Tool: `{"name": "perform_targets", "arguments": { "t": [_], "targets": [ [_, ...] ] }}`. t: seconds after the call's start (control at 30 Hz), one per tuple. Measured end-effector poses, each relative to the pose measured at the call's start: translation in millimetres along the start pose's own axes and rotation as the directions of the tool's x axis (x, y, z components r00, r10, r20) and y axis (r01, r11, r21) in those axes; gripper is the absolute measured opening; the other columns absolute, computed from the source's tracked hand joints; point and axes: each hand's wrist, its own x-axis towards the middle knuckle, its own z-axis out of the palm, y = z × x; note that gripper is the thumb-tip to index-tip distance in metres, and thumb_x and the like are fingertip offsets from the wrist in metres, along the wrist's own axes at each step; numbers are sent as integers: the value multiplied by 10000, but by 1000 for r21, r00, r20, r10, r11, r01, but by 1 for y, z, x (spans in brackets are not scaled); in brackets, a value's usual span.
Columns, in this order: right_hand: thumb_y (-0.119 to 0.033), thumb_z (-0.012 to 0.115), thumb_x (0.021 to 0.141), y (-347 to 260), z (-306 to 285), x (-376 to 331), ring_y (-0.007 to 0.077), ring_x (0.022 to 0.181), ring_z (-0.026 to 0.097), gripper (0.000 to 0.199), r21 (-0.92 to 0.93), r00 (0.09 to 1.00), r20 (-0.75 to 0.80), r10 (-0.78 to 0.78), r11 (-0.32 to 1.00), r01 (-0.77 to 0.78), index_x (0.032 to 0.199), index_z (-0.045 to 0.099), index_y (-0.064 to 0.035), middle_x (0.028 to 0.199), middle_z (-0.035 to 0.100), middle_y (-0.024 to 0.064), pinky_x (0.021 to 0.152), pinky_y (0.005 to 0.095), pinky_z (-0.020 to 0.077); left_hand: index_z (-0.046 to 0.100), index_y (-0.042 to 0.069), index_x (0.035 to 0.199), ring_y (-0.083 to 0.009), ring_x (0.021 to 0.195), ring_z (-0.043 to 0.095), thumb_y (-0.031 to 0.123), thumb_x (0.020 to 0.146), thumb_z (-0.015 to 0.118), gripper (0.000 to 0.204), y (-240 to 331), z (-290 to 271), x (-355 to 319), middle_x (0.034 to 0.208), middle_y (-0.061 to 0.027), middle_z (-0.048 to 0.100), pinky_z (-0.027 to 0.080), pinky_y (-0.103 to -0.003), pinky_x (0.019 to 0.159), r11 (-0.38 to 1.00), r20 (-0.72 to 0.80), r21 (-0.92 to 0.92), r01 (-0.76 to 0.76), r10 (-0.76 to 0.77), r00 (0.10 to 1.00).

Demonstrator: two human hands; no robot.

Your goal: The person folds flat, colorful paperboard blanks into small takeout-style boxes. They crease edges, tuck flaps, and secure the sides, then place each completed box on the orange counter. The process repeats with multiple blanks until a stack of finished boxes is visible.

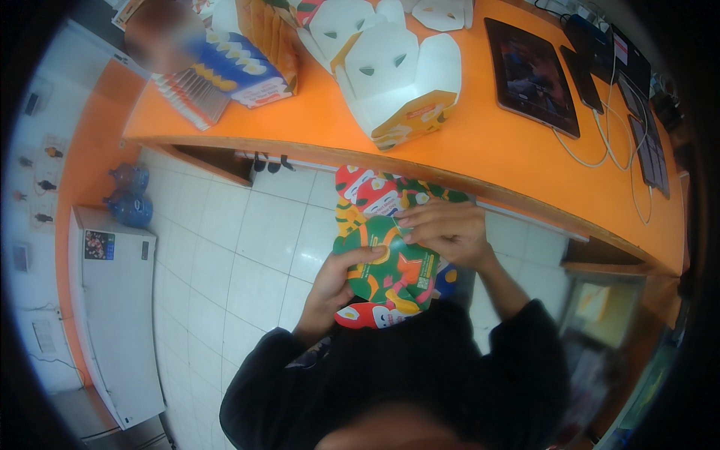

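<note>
Below an orange counter (pixel 480 135) edged by a white tiled floor (pixel 240 255), a person grips a flat printed carton (pixel 386 262) at chest height. Folded white boxes (pixel 390 75) crowd the counter beside a tablet (pixel 534 75) and cabled phones (pixel 581 75). A white freezer (pixel 116 315) stands at left. The left hand (pixel 337 281) pinches the carton's lower edge; the right hand (pixel 446 232) presses closed fingers on its top.

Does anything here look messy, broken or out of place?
Nothing looks damaged or spilled. Both hands, left and right, hold a flat colourful printed cardboard box blank. Folded white cardboard boxes sit loosely clustered, some tilted, on the orange counter.
</note>
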Motion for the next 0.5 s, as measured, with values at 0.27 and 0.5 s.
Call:
{"name": "perform_targets", "arguments": {
  "t": [0.27,0.5],
  "targets": [
    [14,624,794,-8,1,-5,244,1062,630,231,-12,988,75,135,991,-134,1013,684,-31,1089,667,138,874,330,517,456,-26,1237,-256,963,641,113,864,564,413,9,12,0,1108,-178,611,532,-354,845,980,-50,-188,64,-74,996],
    [-168,462,960,-14,1,-18,269,1192,538,349,277,917,176,357,876,-394,1248,528,18,1207,603,168,1037,384,393,523,-62,1160,-260,946,650,156,890,476,351,5,6,6,1065,-201,634,539,-340,832,976,-102,-216,-3,-20,995]
  ]
}}
